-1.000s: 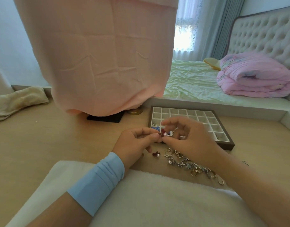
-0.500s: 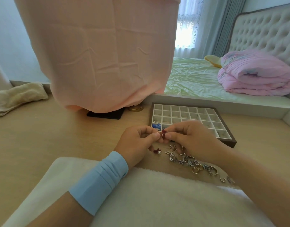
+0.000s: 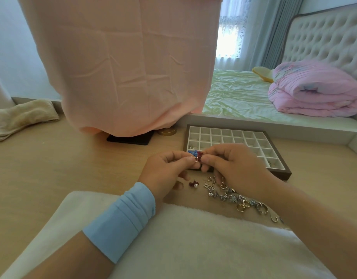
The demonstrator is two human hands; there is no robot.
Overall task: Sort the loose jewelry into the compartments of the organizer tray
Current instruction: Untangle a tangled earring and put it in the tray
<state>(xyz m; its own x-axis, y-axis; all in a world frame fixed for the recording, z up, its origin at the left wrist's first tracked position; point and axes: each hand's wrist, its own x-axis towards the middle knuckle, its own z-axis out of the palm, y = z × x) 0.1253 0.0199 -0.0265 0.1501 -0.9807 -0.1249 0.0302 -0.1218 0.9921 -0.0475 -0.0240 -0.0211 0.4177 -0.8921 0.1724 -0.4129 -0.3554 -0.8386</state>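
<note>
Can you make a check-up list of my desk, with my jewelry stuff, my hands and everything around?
Surface: wooden desk, white fluffy towel at its near edge.
Job's things: organizer tray, most compartments empty, blue piece in a near-left one; loose jewelry pile on the desk before it; red pearl earring lying apart.
Clutter: beige cloth, gold lid, pink cloth draped above a black base.
Hands: left hand and right hand both pinch one red earring.
Cables: nothing seen.
Surroundings: bed, pink quilt, curtained window.
</note>
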